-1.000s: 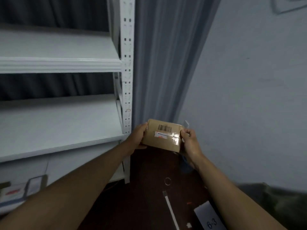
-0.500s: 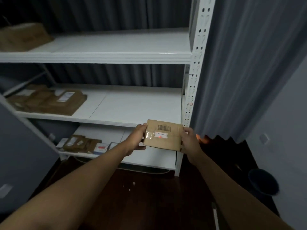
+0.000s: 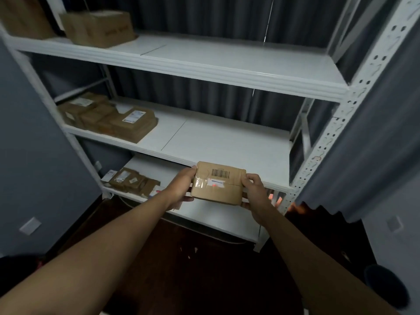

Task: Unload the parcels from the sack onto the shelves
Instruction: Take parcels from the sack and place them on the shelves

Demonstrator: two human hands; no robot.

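A small brown cardboard parcel (image 3: 218, 186) with a barcode label and clear tape is held in front of the white shelving unit (image 3: 227, 76). My left hand (image 3: 181, 189) grips its left end and my right hand (image 3: 253, 192) grips its right end. The parcel hangs in the air just before the front edge of the middle shelf (image 3: 216, 142). The sack is out of view.
Several brown parcels (image 3: 109, 119) lie at the left of the middle shelf and more (image 3: 134, 183) on the bottom shelf. Cardboard boxes (image 3: 97, 28) stand on the top shelf's left. A grey curtain (image 3: 363, 144) hangs at the right; a dark bin (image 3: 386, 287) sits at the lower right.
The view has swung left from the wall and curtain to face the shelves. Both hands keep holding the parcel, now level with the middle shelf's front edge.
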